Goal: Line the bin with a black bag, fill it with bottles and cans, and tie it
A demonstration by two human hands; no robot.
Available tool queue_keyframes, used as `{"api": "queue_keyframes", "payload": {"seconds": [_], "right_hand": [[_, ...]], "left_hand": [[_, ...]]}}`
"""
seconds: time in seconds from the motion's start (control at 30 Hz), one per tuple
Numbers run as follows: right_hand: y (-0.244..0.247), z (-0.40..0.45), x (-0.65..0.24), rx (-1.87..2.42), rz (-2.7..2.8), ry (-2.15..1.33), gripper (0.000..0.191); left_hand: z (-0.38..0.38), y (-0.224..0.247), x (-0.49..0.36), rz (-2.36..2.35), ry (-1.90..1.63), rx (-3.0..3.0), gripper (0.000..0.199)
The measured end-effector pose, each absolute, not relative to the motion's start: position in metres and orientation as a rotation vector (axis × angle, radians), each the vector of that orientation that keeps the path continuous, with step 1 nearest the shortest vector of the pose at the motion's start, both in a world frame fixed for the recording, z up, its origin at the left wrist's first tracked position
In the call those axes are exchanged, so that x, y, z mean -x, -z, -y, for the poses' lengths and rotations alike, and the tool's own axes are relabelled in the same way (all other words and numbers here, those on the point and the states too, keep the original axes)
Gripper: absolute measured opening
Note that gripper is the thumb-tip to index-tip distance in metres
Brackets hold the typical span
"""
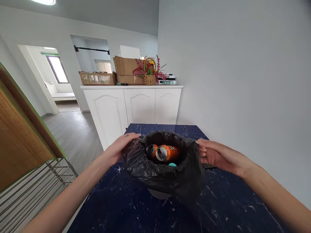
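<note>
A black plastic bag (145,173) lines a bin on the dark blue marbled table (136,207), its mouth spread wide. Only a grey lower part of the bin (159,194) shows beneath the plastic. Inside lie two orange drink cans (167,152), tops facing me, and a turquoise cap (172,164); what lies deeper is hidden. My left hand (121,145) grips the bag's rim on the left, thumb along the top edge. On the opposite side, my right hand (213,155) pinches the rim between thumb and fingers.
Beyond the table stands a white cabinet (139,106) carrying cardboard boxes (97,78), a flower basket (149,79) and a plastic bottle (170,83). A metal rack (58,171) and a brown board (21,136) are at left. A grey wall (233,81) rises on the right.
</note>
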State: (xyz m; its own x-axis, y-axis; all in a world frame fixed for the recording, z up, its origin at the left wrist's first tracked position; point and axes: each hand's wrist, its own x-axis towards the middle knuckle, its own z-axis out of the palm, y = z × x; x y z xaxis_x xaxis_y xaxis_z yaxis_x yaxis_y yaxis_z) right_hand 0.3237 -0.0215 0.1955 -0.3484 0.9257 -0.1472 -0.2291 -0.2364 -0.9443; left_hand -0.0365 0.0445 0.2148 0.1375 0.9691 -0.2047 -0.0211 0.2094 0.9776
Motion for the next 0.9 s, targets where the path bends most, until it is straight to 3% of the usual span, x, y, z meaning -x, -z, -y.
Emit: {"api": "queue_keyframes", "payload": {"seconds": [0.17,0.3,0.47,0.63,0.73,0.9], "right_hand": [[-0.184,0.023,-0.323,1.069,1.136,-1.657,0.042],[-0.178,0.029,-0.329,1.102,1.27,-1.737,0.055],[-0.195,0.029,-0.325,1.279,1.484,-1.467,0.046],[-0.201,0.03,-0.322,1.347,1.494,-1.377,0.05],[-0.199,0.036,-0.323,1.473,1.693,-1.407,0.053],[-0.199,0.043,-0.321,1.389,1.901,-1.536,0.04]], "left_hand": [[-0.045,-0.224,0.024,-1.179,-1.181,-1.096,0.059],[-0.04,-0.23,0.022,-1.098,-1.255,-1.2,0.065],[-0.04,-0.239,0.017,-0.974,-1.303,-1.306,0.055],[-0.043,-0.243,0.016,-0.88,-1.407,-1.338,0.045],[-0.042,-0.243,0.021,-0.921,-1.414,-1.356,0.045],[-0.043,-0.238,0.028,-0.995,-1.428,-1.296,0.046]]}}
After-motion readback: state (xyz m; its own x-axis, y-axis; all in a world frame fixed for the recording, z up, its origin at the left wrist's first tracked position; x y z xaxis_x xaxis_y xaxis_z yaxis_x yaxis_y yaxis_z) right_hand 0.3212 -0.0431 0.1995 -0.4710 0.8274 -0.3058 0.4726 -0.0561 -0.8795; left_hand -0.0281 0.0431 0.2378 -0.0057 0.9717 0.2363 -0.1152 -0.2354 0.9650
